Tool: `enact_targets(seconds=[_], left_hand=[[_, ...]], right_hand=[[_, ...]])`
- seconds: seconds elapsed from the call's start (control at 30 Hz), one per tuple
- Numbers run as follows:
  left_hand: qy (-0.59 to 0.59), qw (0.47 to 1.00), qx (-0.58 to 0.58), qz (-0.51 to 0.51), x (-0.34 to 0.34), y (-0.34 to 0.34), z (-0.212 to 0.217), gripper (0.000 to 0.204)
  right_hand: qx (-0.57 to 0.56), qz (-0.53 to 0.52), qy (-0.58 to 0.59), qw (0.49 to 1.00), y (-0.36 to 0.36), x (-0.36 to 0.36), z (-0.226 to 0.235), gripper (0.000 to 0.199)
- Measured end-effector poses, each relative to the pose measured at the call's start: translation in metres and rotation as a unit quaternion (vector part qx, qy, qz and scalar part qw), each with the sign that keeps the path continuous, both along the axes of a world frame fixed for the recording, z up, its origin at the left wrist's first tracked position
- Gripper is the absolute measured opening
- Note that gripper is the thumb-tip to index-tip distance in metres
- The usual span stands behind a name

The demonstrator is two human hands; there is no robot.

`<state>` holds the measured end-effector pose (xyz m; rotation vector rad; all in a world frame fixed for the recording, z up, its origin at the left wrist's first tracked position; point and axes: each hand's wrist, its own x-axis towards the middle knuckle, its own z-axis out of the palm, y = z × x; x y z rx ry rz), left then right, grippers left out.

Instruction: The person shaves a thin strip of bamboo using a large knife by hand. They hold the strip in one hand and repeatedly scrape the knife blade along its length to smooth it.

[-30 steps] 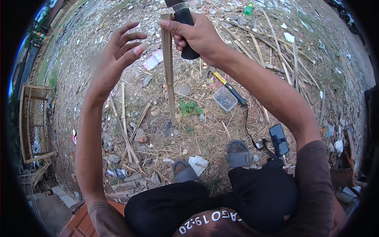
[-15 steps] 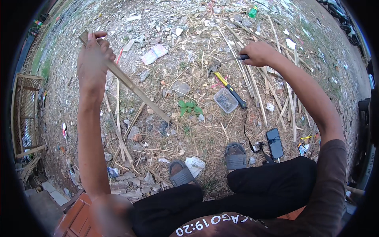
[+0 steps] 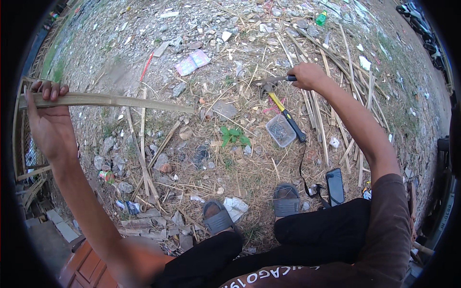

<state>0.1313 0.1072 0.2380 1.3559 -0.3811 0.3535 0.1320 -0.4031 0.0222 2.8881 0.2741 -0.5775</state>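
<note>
My left hand [image 3: 52, 120] is closed round one end of a long flat bamboo strip [image 3: 132, 102] out at the far left. The strip lies almost level in the view, its free end pointing right. In my right hand [image 3: 308, 77] is the dark handle of a knife [image 3: 274, 79], its thin blade pointing left, apart from the strip. Below the blade, a hammer [image 3: 277, 102] with a yellow and black handle lies on the ground. Beside it sits a clear plastic tub [image 3: 282, 139] with several nails inside.
Loose bamboo strips [image 3: 317, 110] are scattered to the right, with more strips [image 3: 142, 153] at the left. A phone [image 3: 335, 186] and a black strap [image 3: 303, 165] lie near my right knee. A small green plant [image 3: 234, 136] grows mid-ground. A lattice frame [image 3: 29, 139] stands far left.
My left hand has moved left and down, and the bamboo strip has swung from a steep slant to nearly level. The knife in my right hand has turned slightly and its blade is flatter.
</note>
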Motion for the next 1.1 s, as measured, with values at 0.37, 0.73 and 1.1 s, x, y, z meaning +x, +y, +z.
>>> enact_targets(seconds=[0.37, 0.73, 1.1], left_hand=[[-0.027, 1.0, 0.002, 0.017, -0.025, 0.052, 0.02, 0.021], [0.066, 0.987, -0.111, 0.091, -0.013, -0.075, -0.058, 0.028], [0.011, 0.927, 0.337, 0.163, -0.006, -0.118, -0.041, 0.035]], right_hand=[[0.14, -0.052, -0.195, 0.969, 0.088, 0.122, 0.069, 0.031], [0.284, -0.067, -0.054, 0.955, 0.056, -0.026, 0.03, 0.028], [0.665, -0.09, -0.123, 0.731, 0.164, -0.107, 0.1, 0.03]])
